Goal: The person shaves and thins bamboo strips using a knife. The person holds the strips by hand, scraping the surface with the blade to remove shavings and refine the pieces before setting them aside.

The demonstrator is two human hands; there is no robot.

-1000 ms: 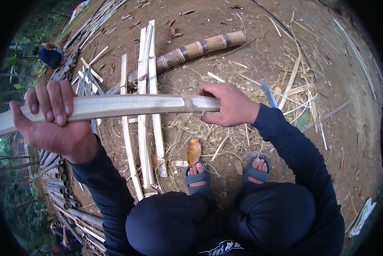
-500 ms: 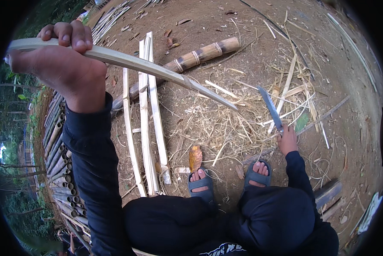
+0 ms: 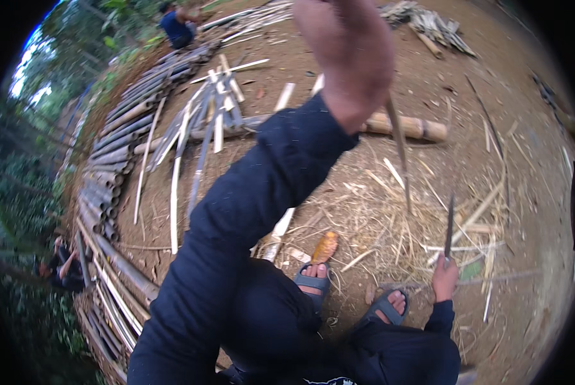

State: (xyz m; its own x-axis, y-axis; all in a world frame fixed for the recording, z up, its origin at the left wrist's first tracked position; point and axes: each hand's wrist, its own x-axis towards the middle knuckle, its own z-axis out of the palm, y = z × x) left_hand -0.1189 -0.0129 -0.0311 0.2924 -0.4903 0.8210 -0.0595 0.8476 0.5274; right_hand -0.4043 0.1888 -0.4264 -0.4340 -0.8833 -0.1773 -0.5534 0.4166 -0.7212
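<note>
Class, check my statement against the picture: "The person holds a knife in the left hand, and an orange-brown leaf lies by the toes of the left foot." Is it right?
Not quite: the head view shows the knife in the right hand. An orange-brown leaf does lie by the toes of the left foot.

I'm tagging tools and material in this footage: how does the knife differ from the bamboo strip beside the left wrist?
The knife has a dark grey blade, while the bamboo strip is brownish. The knife sits in the right hand's grip; the strip shows beside the left hand, whose fingers are out of view. The strip's visible part looks longer in the picture than the knife's. Both look narrow.
</note>
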